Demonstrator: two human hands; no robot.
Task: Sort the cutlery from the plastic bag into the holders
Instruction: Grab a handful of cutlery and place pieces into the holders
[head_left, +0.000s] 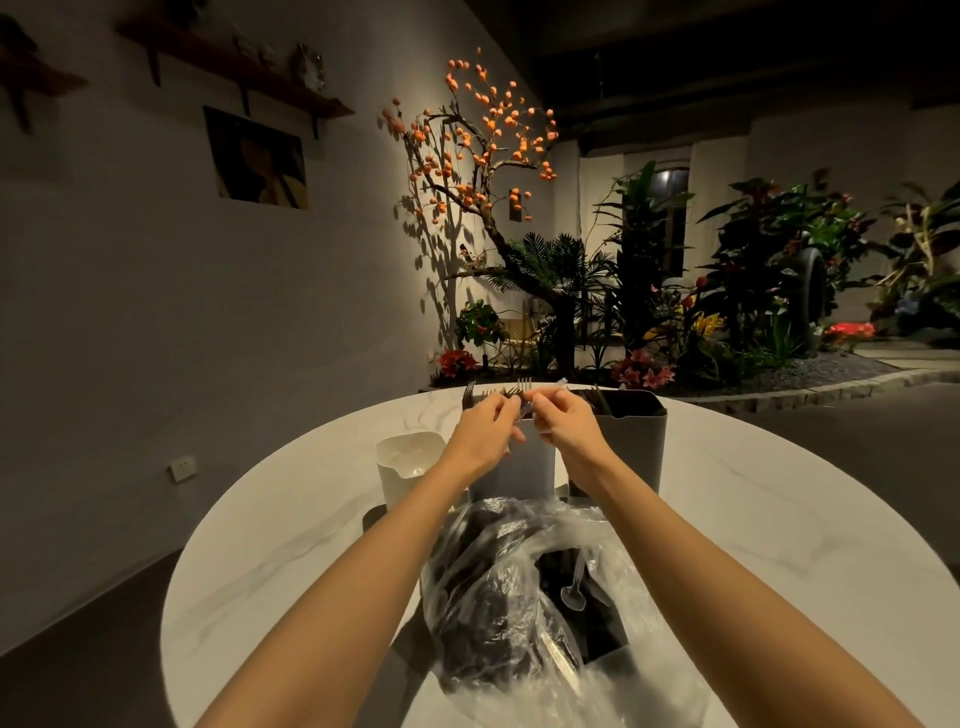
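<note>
I am reaching across a round white marble table (270, 545), and I place everything from the middle holder (524, 462), a tall grey box near the table's far edge. Left of it stands a cream holder (405, 462), apart from my hands. My left hand (485, 428) hovers over the middle holder's top, fingers curled and pinching the handles of dark forks (470, 395) whose tines fan upward. Touching it, my right hand (563, 423) pinches a clear plastic piece (527, 408) between thumb and fingertips. Right of the middle holder stands a grey holder (636, 441) with dark cutlery inside. In front, nearest me, the crumpled clear plastic bag (514, 597) lies open, holding dark cutlery and a clear spoon (574, 590).
</note>
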